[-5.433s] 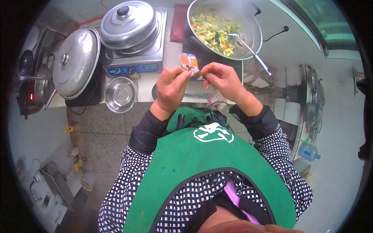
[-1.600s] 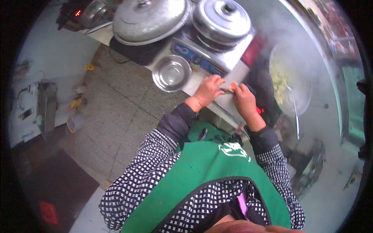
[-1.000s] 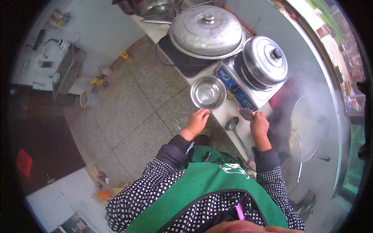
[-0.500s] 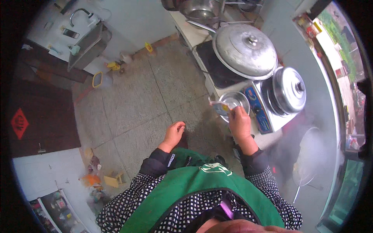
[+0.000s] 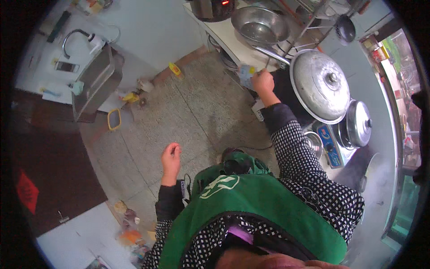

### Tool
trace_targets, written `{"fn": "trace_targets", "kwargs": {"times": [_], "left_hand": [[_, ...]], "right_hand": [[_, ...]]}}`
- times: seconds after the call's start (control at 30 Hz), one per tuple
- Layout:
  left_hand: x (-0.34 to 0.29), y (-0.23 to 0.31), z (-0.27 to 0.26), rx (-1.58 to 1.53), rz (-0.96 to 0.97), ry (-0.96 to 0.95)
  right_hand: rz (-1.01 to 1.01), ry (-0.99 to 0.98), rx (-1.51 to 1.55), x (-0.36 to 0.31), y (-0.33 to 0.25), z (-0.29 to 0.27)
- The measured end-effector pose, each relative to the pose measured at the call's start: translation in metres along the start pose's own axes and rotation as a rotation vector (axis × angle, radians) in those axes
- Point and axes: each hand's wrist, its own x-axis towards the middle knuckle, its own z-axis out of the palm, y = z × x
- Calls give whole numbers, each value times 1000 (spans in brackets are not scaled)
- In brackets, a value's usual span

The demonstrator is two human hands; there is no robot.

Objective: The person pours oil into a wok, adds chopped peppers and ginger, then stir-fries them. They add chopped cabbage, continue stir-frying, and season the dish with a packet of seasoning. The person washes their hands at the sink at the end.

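Observation:
My right hand (image 5: 263, 83) is closed on a small clear-and-blue plastic packet (image 5: 246, 75) with a yellow spot. The packet hangs to the left of my fingers, by the counter's edge. Just beyond this hand runs the long handle (image 5: 271, 54) of a big pan with a domed metal lid (image 5: 320, 84); I see no contact with it. A small steel bowl (image 5: 314, 144) is partly covered by my right sleeve. Over the floor at left, my left hand (image 5: 171, 159) has its fingers curled together, and nothing shows in them.
A wide steel basin (image 5: 260, 27) and a dark cooker (image 5: 212, 10) stand at the counter's far end. At right, a lidded pot (image 5: 359, 123) sits on a blue-fronted stove (image 5: 330, 145), with steam nearby. A sink (image 5: 99, 80) is at far left. A cord (image 5: 251, 148) lies across the floor.
My right hand has moved from over the small steel bowl to farther up the counter, carrying the packet. The view has shifted and turned. My left hand remains low at the left, fingers curled.

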Motion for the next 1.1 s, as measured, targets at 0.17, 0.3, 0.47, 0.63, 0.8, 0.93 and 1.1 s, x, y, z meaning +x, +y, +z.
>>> {"fn": "trace_targets", "kwargs": {"times": [0.17,0.3,0.47,0.63,0.8,0.93,1.1], "left_hand": [[55,-14,-21,67,-48,-1],[109,-4,-39,38,-80,-8],[179,6,-60,141,5,17],[263,20,-95,154,-51,-8],[401,19,-189,18,12,92],[507,-8,-293,-376,-58,278],[618,-41,-417,-812,-3,301]], "right_hand": [[271,107,102,94,10,51],[82,-90,-410,151,69,94],[-237,-252,-1151,184,108,128],[74,-15,-548,183,64,108],[519,386,145,178,-57,137],[10,247,164,166,-227,205],[-718,-218,494,94,-544,302]]}}
